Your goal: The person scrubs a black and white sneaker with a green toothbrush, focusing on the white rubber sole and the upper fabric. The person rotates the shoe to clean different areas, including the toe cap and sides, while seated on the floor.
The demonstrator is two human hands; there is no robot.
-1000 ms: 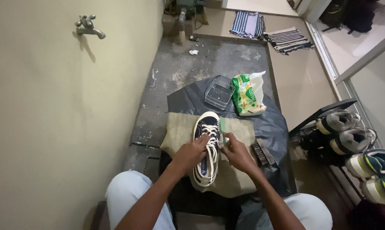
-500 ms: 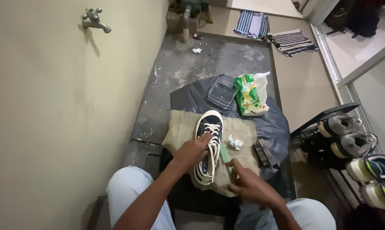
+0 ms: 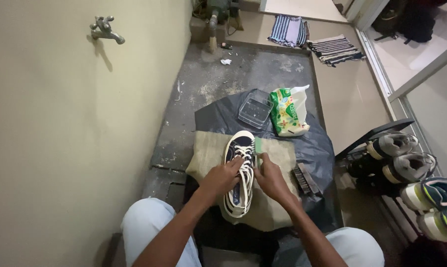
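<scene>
Scrubbing the sidewall of a dark canvas sneaker (image 3: pixel 239 173) with a small green brush (image 3: pixel 258 147) — centre of the frame, on a burlap cloth (image 3: pixel 203 153).

Left hand (image 3: pixel 222 179) pressed flat over the white laces, fingers curled together, pinning the shoe down; right hand (image 3: pixel 270 177) closed round what looks like the brush handle — grip partly hidden — bristles against the shoe's right edge. Next, probably: short strokes along the rubber rim, keeping the shoe steady. Spare bristle brush (image 3: pixel 305 179) lying just right.
</scene>
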